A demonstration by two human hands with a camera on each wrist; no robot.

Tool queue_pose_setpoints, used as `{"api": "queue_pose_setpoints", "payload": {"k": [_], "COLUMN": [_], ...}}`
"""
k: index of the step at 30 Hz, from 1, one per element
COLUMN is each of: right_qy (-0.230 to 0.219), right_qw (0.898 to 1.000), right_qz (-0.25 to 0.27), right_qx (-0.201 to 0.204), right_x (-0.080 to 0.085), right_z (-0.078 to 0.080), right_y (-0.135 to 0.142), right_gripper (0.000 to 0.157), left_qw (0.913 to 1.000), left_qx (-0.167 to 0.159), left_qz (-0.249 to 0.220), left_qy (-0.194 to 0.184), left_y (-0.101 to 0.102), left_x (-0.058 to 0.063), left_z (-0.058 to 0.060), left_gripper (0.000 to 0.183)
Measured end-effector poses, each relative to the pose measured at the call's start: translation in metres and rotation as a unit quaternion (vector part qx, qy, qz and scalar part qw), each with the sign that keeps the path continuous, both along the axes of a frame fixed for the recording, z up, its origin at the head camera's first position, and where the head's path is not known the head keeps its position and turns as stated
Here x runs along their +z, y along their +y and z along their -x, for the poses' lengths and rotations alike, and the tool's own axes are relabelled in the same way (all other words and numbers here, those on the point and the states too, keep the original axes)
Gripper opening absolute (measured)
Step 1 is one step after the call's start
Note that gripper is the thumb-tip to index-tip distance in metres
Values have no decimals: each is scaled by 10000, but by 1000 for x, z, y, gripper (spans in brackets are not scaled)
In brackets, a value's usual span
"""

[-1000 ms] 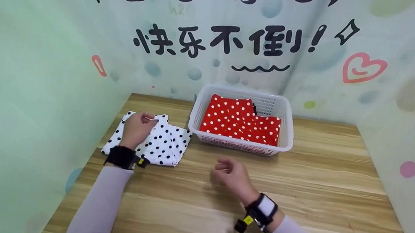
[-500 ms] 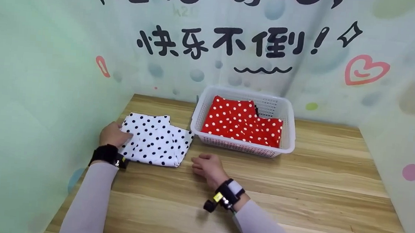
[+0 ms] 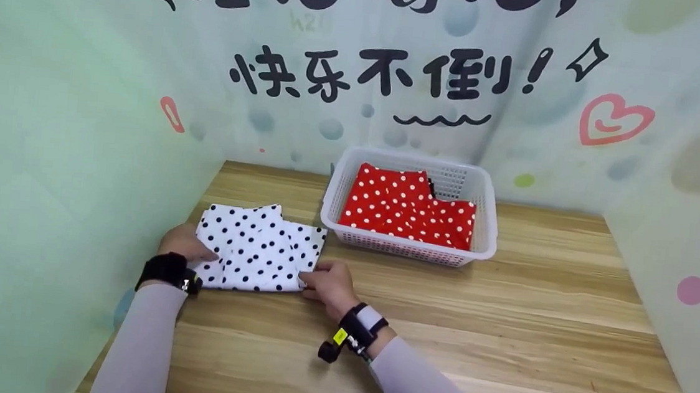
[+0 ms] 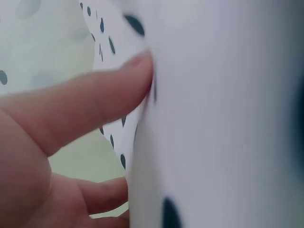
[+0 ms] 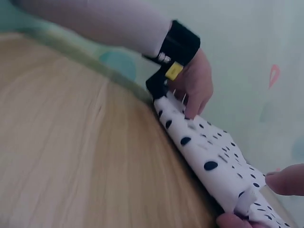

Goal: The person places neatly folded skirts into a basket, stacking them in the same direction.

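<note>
A folded white garment with black polka dots [image 3: 258,252] lies at the left of the wooden table, its front edge slightly raised in the right wrist view. My left hand [image 3: 184,244] grips its left side. In the left wrist view the thumb [image 4: 109,97] presses on the cloth while the other fingers go behind it. At the front right corner, my right hand [image 3: 331,287] holds the garment with the thumb over it and fingertips [image 5: 232,221] tucked under the edge.
A white plastic basket [image 3: 408,248] stands at the back, just right of the white garment. Inside it lies a folded red garment with white dots [image 3: 399,203], with a small black item partly hidden behind. Printed fabric walls [image 3: 67,137] enclose the table [image 3: 501,333] at the back and sides.
My left hand has moved from above the white garment to its left side. My right hand has come left to its front corner. The garment has shifted slightly towards me.
</note>
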State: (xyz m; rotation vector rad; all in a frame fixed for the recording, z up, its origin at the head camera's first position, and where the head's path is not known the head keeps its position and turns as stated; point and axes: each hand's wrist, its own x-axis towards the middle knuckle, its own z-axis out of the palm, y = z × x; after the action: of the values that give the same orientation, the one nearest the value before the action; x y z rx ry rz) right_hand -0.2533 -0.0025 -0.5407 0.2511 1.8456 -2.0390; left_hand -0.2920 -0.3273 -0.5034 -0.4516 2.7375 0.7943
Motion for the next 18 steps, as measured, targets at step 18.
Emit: {"api": "queue_pose_setpoints", "payload": {"k": [18], "right_qy": [1800], "right_qw": [9360], "right_qz": [-2629], "right_qx": [1499], "right_x": [-8], "right_z": [-54], "right_y": [85], "right_gripper": [60], "left_qw": [9927], "left_qx": [-1131], "left_qz": [-18], "left_qy": [-429], "left_y": [65], "left_x": [4], "left_z": [-60], "left_gripper": [78]}}
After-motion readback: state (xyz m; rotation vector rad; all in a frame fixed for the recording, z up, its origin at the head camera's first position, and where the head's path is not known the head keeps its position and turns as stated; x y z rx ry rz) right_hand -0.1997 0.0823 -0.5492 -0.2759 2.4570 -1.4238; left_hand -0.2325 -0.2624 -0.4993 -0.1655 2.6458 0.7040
